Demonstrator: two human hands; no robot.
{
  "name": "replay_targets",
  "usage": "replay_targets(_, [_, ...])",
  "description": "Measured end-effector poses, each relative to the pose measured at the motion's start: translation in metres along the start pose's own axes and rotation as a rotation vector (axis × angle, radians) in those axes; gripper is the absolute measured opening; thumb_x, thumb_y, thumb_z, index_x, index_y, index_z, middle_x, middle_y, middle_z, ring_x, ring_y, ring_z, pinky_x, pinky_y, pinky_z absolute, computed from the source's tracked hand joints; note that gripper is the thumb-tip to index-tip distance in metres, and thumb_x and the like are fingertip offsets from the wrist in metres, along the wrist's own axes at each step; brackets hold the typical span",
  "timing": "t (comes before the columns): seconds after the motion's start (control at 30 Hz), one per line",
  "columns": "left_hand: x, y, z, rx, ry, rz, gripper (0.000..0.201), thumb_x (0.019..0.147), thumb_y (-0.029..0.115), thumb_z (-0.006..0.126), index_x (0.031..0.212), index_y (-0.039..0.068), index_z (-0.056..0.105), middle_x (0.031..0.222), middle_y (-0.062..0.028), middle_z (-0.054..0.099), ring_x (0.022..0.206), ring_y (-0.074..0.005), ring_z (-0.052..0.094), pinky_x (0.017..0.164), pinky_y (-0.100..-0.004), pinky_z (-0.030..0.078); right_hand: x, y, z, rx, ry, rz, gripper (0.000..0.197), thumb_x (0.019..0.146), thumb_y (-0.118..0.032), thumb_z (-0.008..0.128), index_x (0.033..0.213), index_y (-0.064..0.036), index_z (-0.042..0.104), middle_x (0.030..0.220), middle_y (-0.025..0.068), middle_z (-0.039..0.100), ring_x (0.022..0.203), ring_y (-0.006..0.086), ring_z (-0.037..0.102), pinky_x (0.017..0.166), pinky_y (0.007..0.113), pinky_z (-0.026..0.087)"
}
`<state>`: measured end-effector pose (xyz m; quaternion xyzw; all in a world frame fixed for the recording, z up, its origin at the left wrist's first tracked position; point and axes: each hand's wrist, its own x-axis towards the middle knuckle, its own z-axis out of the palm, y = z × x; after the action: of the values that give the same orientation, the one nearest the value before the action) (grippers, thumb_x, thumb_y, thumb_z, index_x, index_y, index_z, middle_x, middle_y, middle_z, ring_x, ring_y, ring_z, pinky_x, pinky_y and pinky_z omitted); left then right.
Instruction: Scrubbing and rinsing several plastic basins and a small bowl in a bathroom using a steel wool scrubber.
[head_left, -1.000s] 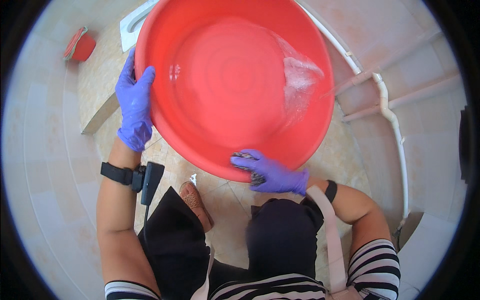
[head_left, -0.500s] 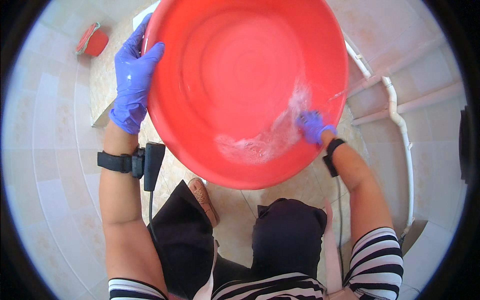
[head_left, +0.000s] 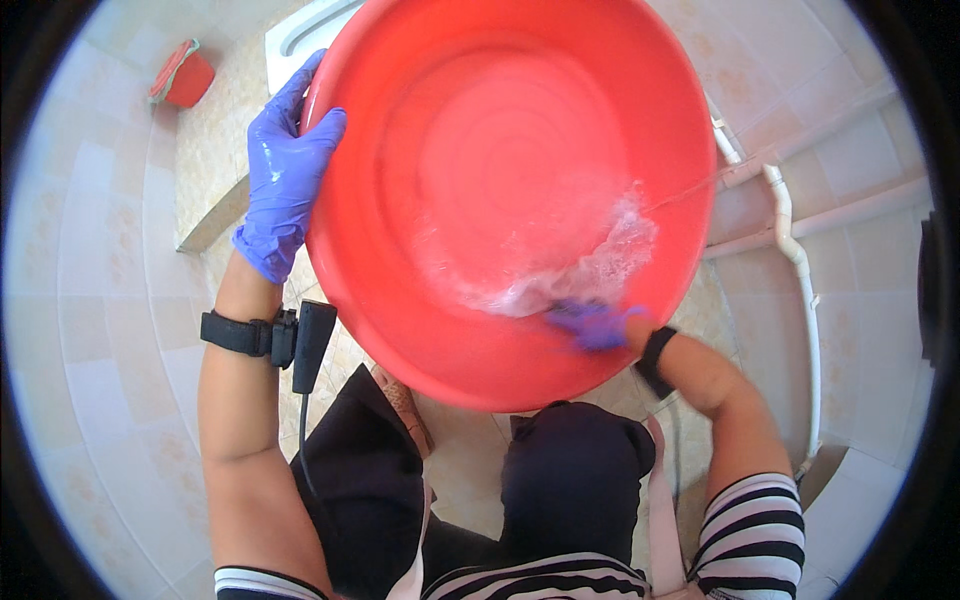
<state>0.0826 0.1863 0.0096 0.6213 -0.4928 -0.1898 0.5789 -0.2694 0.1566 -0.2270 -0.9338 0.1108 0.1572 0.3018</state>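
A large round red basin [head_left: 450, 365], tilted toward me, fills the upper middle of the view. Foamy, splashing water [head_left: 590, 275] runs over its lower right inside. My left hand [head_left: 288, 165], in a wet purple glove, grips the rim at the left, thumb inside and fingers outside. Inside the basin, my purple-gloved right hand [head_left: 592, 326] is against the near right wall, at the edge of the water. Its fingers are closed and blurred by motion around something small and dark, too smeared to name.
White pipes [head_left: 800, 255] run along the tiled wall at the right. A small red bucket [head_left: 189, 80] stands at the far left, and a white fixture [head_left: 300, 40] shows behind the basin. My knees [head_left: 575, 470] are just below the basin's near edge.
The basin and my left hand have shifted slightly right and nearer to me. My right hand has swept left and toward me along the inside wall, and the water has splashed up on the right.
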Motion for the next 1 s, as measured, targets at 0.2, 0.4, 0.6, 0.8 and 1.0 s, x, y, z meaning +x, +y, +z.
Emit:
replay_targets(0.2, [0.006, -0.025, 0.000, 0.082, -0.029, 0.058, 0.049, 0.075, 0.004, 0.058, 0.122, -0.002, 0.047, 0.112, -0.0134, 0.055, 0.098, -0.0171, 0.054, 0.086, -0.0288, 0.044, -0.067, 0.061, -0.058, -0.726, 0.033, 0.566, 0.043, 0.083, -0.027, 0.046, 0.123, -0.0132, 0.046, 0.125, 0.0136, 0.046, 0.120, 0.0320, 0.037, 0.100, 0.043, 0.028])
replay_targets(0.4, [0.020, -0.055, 0.004, 0.082, -0.008, 0.007, 0.047, 0.075, 0.004, 0.059, 0.120, 0.000, 0.049, 0.102, -0.0122, 0.059, 0.087, -0.0151, 0.058, 0.076, -0.0257, 0.048, -0.005, -0.015, 0.018, 0.399, -0.136, 0.001, 0.065, 0.084, -0.036, 0.049, 0.133, -0.0020, 0.027, 0.137, 0.0193, 0.028, 0.127, 0.0326, 0.025, 0.104, 0.041, 0.021])
replay_targets(0.6, [0.031, -0.087, -0.012, 0.169, -0.019, -0.092, 0.049, 0.071, 0.006, 0.059, 0.118, 0.000, 0.050, 0.093, -0.0127, 0.062, 0.077, -0.0143, 0.060, 0.068, -0.0251, 0.049, 0.059, -0.133, -0.063, 1.038, 0.013, -0.344, 0.078, 0.080, -0.022, 0.055, 0.139, -0.0029, 0.008, 0.144, 0.0181, 0.006, 0.134, 0.0255, 0.001, 0.107, 0.036, 0.010])
replay_targets(0.8, [0.032, -0.124, -0.021, 0.223, 0.007, -0.101, 0.049, 0.071, 0.009, 0.058, 0.119, -0.002, 0.049, 0.099, -0.0141, 0.061, 0.085, -0.0171, 0.061, 0.074, -0.0274, 0.049, -0.036, -0.079, -0.044, 0.344, -0.055, -0.213, 0.071, 0.070, -0.017, 0.067, 0.132, -0.0119, 0.032, 0.132, 0.0126, 0.036, 0.121, 0.0300, 0.036, 0.099, 0.039, 0.033])
replay_targets(1.0, [0.043, -0.136, -0.012, 0.275, -0.081, -0.170, 0.048, 0.078, 0.017, 0.059, 0.121, -0.002, 0.046, 0.108, -0.0135, 0.058, 0.094, -0.0175, 0.057, 0.082, -0.0294, 0.045, -0.126, 0.021, -0.059, -0.446, 0.037, 0.082, 0.052, 0.062, -0.022, 0.066, 0.113, -0.0180, 0.051, 0.116, 0.0045, 0.050, 0.107, 0.0267, 0.046, 0.094, 0.046, 0.032])
